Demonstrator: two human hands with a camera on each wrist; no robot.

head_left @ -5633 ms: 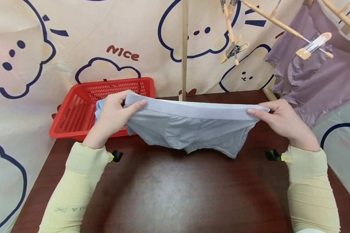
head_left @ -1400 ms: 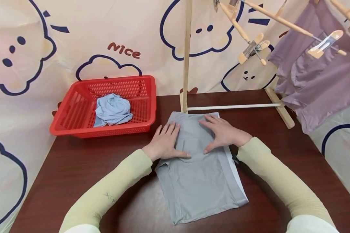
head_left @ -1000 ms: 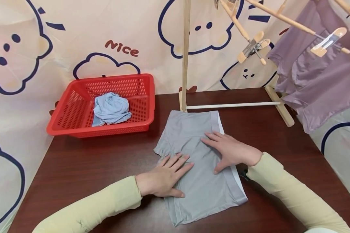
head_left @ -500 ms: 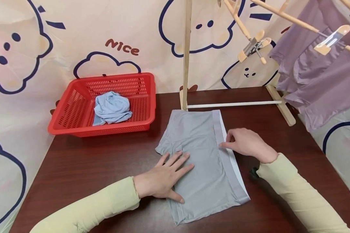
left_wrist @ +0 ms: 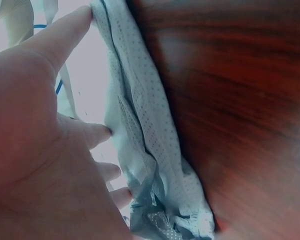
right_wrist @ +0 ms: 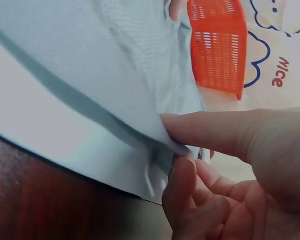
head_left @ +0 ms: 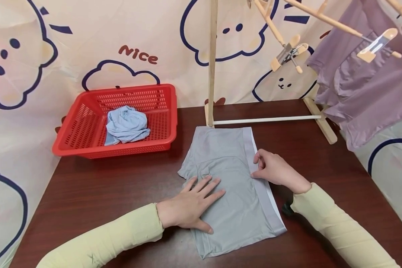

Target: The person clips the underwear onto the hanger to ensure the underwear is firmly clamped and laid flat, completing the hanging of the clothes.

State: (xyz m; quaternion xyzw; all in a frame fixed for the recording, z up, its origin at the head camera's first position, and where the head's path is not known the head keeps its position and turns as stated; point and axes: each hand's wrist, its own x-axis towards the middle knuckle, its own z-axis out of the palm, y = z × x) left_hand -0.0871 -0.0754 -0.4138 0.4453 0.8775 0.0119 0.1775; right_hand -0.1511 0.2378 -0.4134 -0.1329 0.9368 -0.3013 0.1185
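Grey boxer briefs (head_left: 231, 193) lie flat on the table, waistband (head_left: 262, 201) toward the right and leg openings toward the left. My left hand (head_left: 187, 208) rests on them with fingers spread, near the crotch; the left wrist view shows its fingertips along the layered hem (left_wrist: 145, 110). At the middle of the waistband my right hand (head_left: 276, 171) pinches the top layer between thumb and curled fingers. In the right wrist view this grey top edge is lifted slightly off the white inner side of the lower layer (right_wrist: 90, 145).
A red plastic basket (head_left: 114, 152) at the back left holds a crumpled light blue garment (head_left: 127, 124). Behind the briefs stands a wooden rack with a white bar (head_left: 268, 120). Clip hangers (head_left: 288, 54) and a hanging purple garment (head_left: 365, 85) overhang the back right.
Earlier both hands held the briefs stretched in the air; now they lie on the table. The left hand slid nearer, and the right hand went from lying flat on the fabric to pinching the waistband.
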